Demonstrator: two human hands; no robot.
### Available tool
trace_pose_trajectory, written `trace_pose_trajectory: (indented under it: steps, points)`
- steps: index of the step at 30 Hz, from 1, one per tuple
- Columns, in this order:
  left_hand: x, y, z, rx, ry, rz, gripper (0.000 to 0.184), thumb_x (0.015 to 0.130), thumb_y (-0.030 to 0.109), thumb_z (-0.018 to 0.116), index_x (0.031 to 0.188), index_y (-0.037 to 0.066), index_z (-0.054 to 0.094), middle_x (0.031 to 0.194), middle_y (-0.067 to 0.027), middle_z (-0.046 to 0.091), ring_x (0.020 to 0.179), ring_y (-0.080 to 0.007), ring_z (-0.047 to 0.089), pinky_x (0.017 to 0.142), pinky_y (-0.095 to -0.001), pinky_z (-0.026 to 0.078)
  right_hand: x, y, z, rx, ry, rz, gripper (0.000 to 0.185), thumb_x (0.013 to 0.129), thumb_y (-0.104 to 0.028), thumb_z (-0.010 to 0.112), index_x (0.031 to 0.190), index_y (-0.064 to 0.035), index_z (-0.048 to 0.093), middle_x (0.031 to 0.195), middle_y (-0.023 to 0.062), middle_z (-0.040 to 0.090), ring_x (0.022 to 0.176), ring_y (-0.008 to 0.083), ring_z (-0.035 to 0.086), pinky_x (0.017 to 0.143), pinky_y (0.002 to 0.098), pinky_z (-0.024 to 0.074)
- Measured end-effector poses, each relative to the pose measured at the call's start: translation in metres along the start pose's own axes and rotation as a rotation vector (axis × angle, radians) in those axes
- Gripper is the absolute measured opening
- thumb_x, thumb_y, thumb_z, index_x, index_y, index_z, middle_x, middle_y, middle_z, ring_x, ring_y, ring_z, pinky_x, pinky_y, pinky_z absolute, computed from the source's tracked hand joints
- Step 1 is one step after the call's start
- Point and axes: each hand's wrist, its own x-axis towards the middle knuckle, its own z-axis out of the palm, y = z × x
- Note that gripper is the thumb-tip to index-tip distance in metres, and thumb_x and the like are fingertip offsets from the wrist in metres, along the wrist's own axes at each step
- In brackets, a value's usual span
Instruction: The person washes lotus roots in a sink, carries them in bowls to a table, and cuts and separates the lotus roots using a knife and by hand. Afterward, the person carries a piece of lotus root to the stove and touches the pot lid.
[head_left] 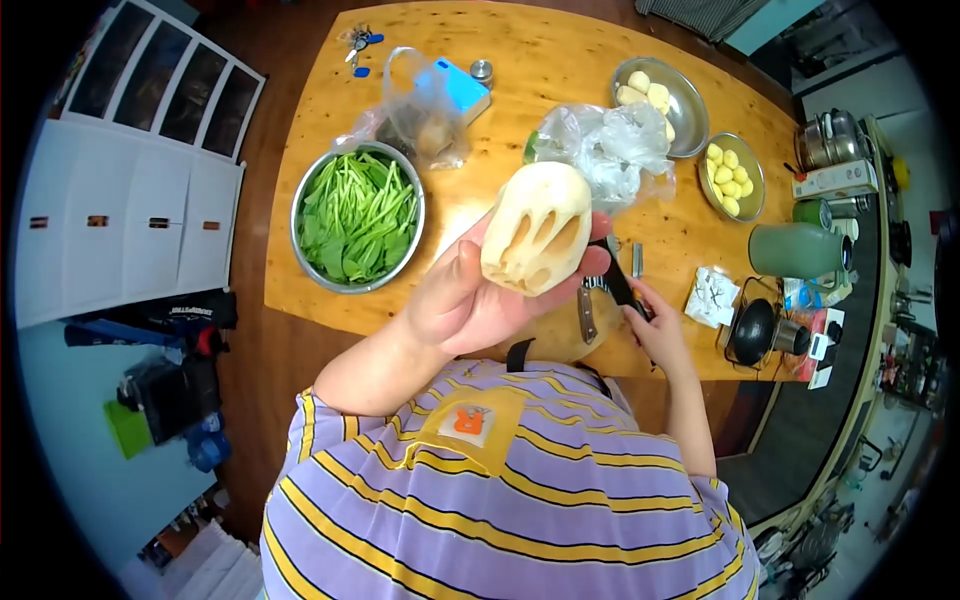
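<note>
My left hand (pixel 450 295) is raised toward the camera, its fingers curled round a peeled lotus root (pixel 538 228). Long holes show in the root's pale cut face. Lower and to the right, my right hand (pixel 660 328) is closed on a long black tool (pixel 618 272) that looks like a knife; the raised lotus root and fingers partly hide its far end. Beside that tool, a knife with a brown handle (pixel 586 316) lies on a round cutting board (pixel 560 338) at the table's near edge.
On the wooden table (pixel 540 50) stand a bowl of leafy greens (pixel 358 217), a bowl of pale peeled roots (pixel 686 100) and a bowl of small yellow pieces (pixel 730 178). Clear plastic bags (pixel 610 150) lie behind the lotus root. A green bottle (pixel 795 250) is at right.
</note>
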Motion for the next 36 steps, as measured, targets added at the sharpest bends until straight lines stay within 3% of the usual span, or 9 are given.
trace_pose_trajectory:
  steps: [2, 4, 6, 7, 16, 18, 22, 30, 36]
  points:
    - [-0.004, 0.006, 0.001, -0.014, 0.031, -0.014, 0.095, 0.086, 0.046, 0.071, 0.154, 0.007, 0.017, 0.153, -0.0220, 0.029, 0.136, -0.0344, 0.043, 0.114, -0.0401, 0.039, 0.008, -0.006, 0.017, -0.088, -0.059, -0.003, 0.046, 0.092, -0.003, 0.063, 0.136, -0.0139, 0.058, 0.074, -0.0029, 0.056, 0.054, 0.0036, 0.047, 0.049, 0.0215, 0.0392]
    - [-0.008, 0.005, 0.002, -0.069, 0.014, -0.023, 0.101, 0.083, 0.042, 0.076, 0.155, 0.009, 0.014, 0.156, -0.0229, 0.018, 0.136, -0.0335, 0.040, 0.115, -0.0391, 0.039, 0.014, -0.014, 0.028, -0.236, -0.088, -0.006, 0.046, 0.091, -0.010, 0.066, 0.136, -0.0166, 0.058, 0.074, 0.0044, 0.063, 0.055, 0.0101, 0.053, 0.053, 0.0259, 0.0446]
    - [-0.014, 0.001, 0.010, -0.035, 0.040, -0.007, 0.103, 0.082, 0.044, 0.077, 0.155, 0.008, 0.014, 0.155, -0.0246, 0.022, 0.134, -0.0342, 0.043, 0.115, -0.0392, 0.039, 0.021, -0.015, 0.033, -0.400, -0.132, -0.109, 0.047, 0.090, -0.013, 0.067, 0.135, -0.0173, 0.058, 0.077, 0.0090, 0.066, 0.056, 0.0142, 0.056, 0.056, 0.0285, 0.0470]
    - [-0.017, -0.001, 0.014, -0.021, 0.042, 0.004, 0.103, 0.082, 0.044, 0.077, 0.155, 0.008, 0.014, 0.154, -0.0249, 0.023, 0.134, -0.0343, 0.043, 0.115, -0.0393, 0.040, 0.025, -0.015, 0.034, -0.445, -0.165, -0.041, 0.046, 0.089, -0.016, 0.067, 0.134, -0.0176, 0.059, 0.083, 0.0156, 0.068, 0.061, 0.0212, 0.061, 0.063, 0.0323, 0.0500]
    - [-0.037, -0.041, 0.052, 0.155, 0.046, 0.121, 0.103, 0.080, 0.046, 0.079, 0.155, 0.012, 0.016, 0.152, -0.0231, 0.028, 0.127, -0.0330, 0.050, 0.102, -0.0379, 0.051, 0.036, 0.019, 0.030, -0.739, -0.271, -0.331, 0.043, 0.090, -0.018, 0.062, 0.133, -0.0141, 0.058, 0.098, 0.0224, 0.069, 0.092, 0.0402, 0.066, 0.080, 0.0433, 0.0528]
    - [-0.040, -0.048, 0.055, 0.209, 0.009, 0.145, 0.099, 0.082, 0.049, 0.076, 0.154, 0.013, 0.017, 0.150, -0.0235, 0.033, 0.127, -0.0343, 0.051, 0.103, -0.0422, 0.047, 0.036, 0.027, 0.028, -0.718, -0.273, -0.322, 0.043, 0.090, -0.018, 0.062, 0.133, -0.0136, 0.058, 0.100, 0.0232, 0.069, 0.093, 0.0412, 0.065, 0.081, 0.0446, 0.0527]
    - [-0.043, -0.058, 0.067, 0.198, 0.046, 0.135, 0.108, 0.078, 0.050, 0.080, 0.156, 0.014, 0.013, 0.149, -0.0235, 0.031, 0.120, -0.0317, 0.055, 0.094, -0.0336, 0.055, 0.042, 0.047, 0.027, -0.717, -0.288, -0.300, 0.045, 0.090, -0.019, 0.062, 0.133, -0.0127, 0.057, 0.101, 0.0244, 0.068, 0.095, 0.0417, 0.065, 0.082, 0.0456, 0.0524]
    - [-0.047, -0.062, 0.077, 0.092, 0.009, 0.091, 0.117, 0.075, 0.056, 0.080, 0.157, 0.015, 0.007, 0.147, -0.0269, 0.033, 0.111, -0.0273, 0.058, 0.094, -0.0315, 0.053, 0.082, 0.098, 0.022, -0.548, -0.339, -0.297, 0.042, 0.090, -0.020, 0.060, 0.132, -0.0112, 0.058, 0.104, 0.0247, 0.067, 0.097, 0.0421, 0.064, 0.084, 0.0472, 0.0518]
    - [-0.050, -0.061, 0.081, 0.180, 0.040, 0.091, 0.115, 0.075, 0.064, 0.075, 0.157, 0.013, 0.012, 0.146, -0.0266, 0.036, 0.102, -0.0226, 0.058, 0.092, -0.0292, 0.050, 0.068, 0.084, 0.023, -0.737, -0.318, -0.348, 0.042, 0.090, -0.020, 0.060, 0.131, -0.0104, 0.058, 0.105, 0.0248, 0.067, 0.098, 0.0420, 0.064, 0.084, 0.0471, 0.0517]
